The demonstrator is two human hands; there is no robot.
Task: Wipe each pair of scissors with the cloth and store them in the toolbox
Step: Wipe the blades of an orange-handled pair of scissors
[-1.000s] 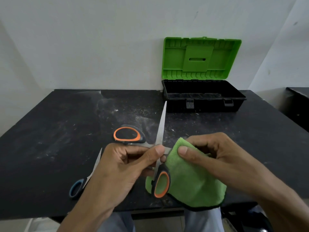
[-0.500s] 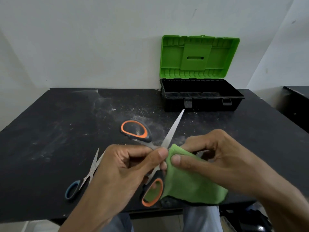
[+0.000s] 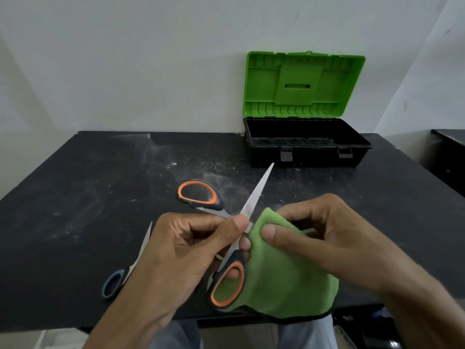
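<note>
— What are you holding?
— My left grip point(image 3: 186, 250) pinches the orange scissors point(image 3: 255, 197) near the pivot, blades spread, one tip pointing toward the toolbox point(image 3: 314, 158). My right grip point(image 3: 327, 238) pinches the green cloth point(image 3: 281, 280) over the other blade.
— And the rest?
— The blue scissors point(image 3: 125, 273) lie on the desk point(image 3: 75, 197) at my left. The toolbox stands open at the back.

Left hand point(image 3: 181, 253) and right hand point(image 3: 327, 235) meet mid-air, fingers curled, thumbs pinching.

Splayed scissors point(image 3: 254, 197) — cloth point(image 3: 276, 280) on one blade
</note>
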